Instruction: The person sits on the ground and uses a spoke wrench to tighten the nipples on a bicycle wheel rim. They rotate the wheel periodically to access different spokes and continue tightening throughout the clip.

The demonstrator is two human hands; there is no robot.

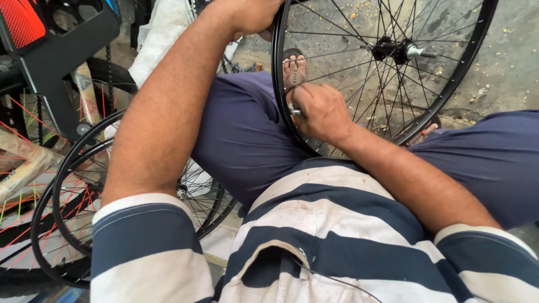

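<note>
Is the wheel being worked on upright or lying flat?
Upright. The black spoked wheel stands on edge between the person's knees, left hand gripping the rim's top, right hand at the rim with a small metal tool.

We see a grey concrete floor [505,62] under even daylight, scattered with small yellowish flecks and stained in patches. At the left several bare black wheel rims [67,196] lie stacked, some with red and orange spokes, beside a dark bicycle frame [56,56] and a cardboard-wrapped part [22,163].
</note>
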